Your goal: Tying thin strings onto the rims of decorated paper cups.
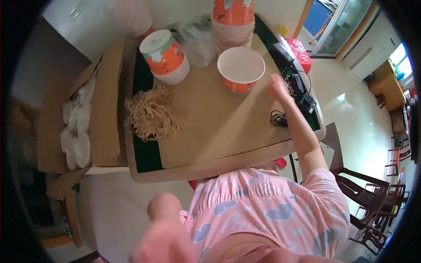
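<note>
My right hand (278,87) is over the right side of the table, just right of a single paper tub (240,65), white inside and orange outside. Its fingers look curled together, and whatever may be in them is hidden. Low in the picture, off the table's near edge, my left hand (164,243) is smeared by motion, so its fingers do not show clearly. A shorter stack of paper tubs (164,59) lies tilted at the back left. Behind the single tub rises a taller stack of paper tubs (233,26). A tan heap of string-like loops (155,113) rests on the left side.
Black adapters (297,83) and a coiled black cable (278,118) lie along the table's right side. Crumpled clear plastic (196,41) sits between the stacks. Left of the table (206,163), an open cardboard box (105,109) holds white round pieces (79,127). Dark chairs (362,193) stand at right.
</note>
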A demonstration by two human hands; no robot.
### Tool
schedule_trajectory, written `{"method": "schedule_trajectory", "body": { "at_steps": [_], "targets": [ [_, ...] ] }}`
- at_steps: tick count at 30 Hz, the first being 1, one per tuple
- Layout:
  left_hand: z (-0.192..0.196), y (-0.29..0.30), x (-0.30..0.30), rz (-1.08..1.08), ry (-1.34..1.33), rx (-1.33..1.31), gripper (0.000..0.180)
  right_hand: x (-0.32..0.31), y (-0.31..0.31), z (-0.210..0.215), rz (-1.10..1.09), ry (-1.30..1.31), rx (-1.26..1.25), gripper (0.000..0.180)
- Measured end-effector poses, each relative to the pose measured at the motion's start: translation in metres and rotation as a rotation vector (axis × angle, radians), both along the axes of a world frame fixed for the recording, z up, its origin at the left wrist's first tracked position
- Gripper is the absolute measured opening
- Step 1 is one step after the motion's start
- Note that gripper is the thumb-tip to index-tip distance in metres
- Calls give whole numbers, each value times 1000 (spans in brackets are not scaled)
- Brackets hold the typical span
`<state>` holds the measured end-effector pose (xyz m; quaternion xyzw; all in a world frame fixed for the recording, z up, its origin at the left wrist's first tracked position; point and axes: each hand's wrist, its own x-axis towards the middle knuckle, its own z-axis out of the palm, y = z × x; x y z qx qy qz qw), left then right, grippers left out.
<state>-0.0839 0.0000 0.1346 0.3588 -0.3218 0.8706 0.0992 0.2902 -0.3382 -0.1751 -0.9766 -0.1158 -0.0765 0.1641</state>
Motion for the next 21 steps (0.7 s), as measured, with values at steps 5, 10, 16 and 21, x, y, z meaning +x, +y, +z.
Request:
{"method": "schedule_trajectory", "body": {
  "at_steps": [5, 10, 16, 21],
  "targets": [
    [-84, 25, 30, 61, 972, -177, 16, -9, 46, 25, 173, 106, -70, 53],
    [-165, 44, 48, 44, 1352, -346, 14, -8, -1, 19, -125, 64, -179, 57],
    [-216, 54, 51, 136, 1599, -624, 13, -63, 23, 58, 24, 300, -203, 60],
    [-253, 35, 58, 124, 1846, -671, 13, -56, -14, 43, -3, 291, -258, 62]
  ]
}}
